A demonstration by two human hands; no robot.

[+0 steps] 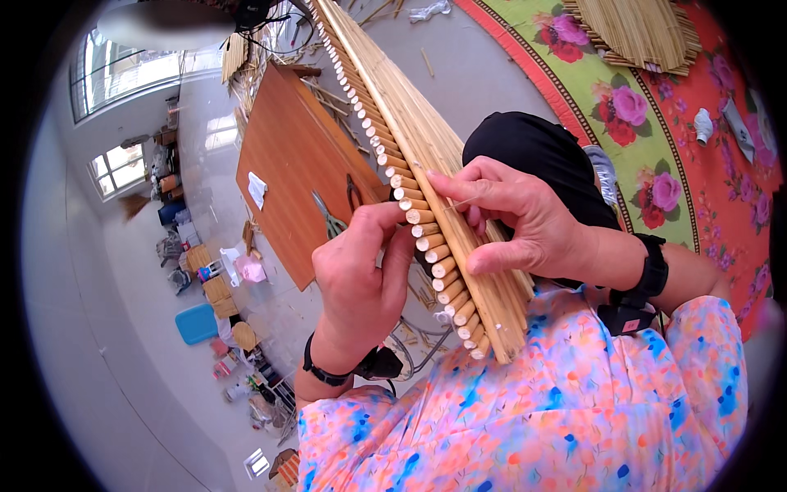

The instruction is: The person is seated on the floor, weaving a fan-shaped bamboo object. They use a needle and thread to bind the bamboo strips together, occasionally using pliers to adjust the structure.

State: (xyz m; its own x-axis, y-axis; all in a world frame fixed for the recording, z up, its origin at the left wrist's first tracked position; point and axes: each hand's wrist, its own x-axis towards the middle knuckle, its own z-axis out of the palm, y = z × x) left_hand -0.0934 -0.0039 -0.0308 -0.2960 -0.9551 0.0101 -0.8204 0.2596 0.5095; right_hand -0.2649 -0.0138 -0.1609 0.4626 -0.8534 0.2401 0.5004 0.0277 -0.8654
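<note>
A long panel of straw-coloured reed stalks (484, 283) slants across my lap, with a row of pale, round cut ends down its left side. A lengthwise reed strip lies over the stalks beside these ends. My left hand (358, 271) is closed at the panel's left edge, index finger against the cut ends; its fingertips are partly hidden behind them. Over the panel, my right hand (525, 217) has its index finger near the strip and its thumb lower down, pointing at the stalks. A thin, pale thread or needle (466, 202) shows at its curled fingers.
Beyond my left hand stands a brown wooden board (287, 172), bearing green-handled scissors (329, 217) and a white scrap (257, 189). Loose stalks litter the floor. A flowered cloth (648, 156) spreads at the right, with a round reed piece (639, 33) on it. Boxes and a blue tray (197, 324) line the left.
</note>
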